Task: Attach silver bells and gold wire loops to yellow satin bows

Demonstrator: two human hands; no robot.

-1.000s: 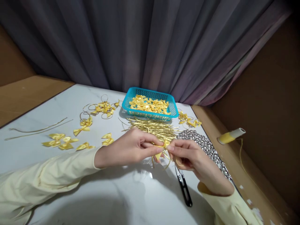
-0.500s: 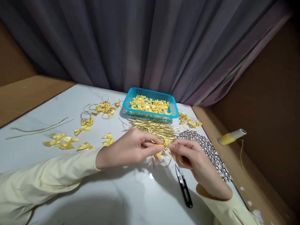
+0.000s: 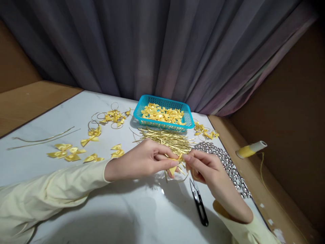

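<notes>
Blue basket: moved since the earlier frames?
No. The basket sits at the same spot against the far edge of the table; both shift slightly together in frame, likely camera motion.

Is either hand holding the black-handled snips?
No: the snips lie on the white table, while the left hand pinches a yellow bow and the right hand is at its edge.

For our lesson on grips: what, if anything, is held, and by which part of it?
A yellow bow: the left hand pinches its left side; the right hand is at its right end, exact grip unclear.
</notes>
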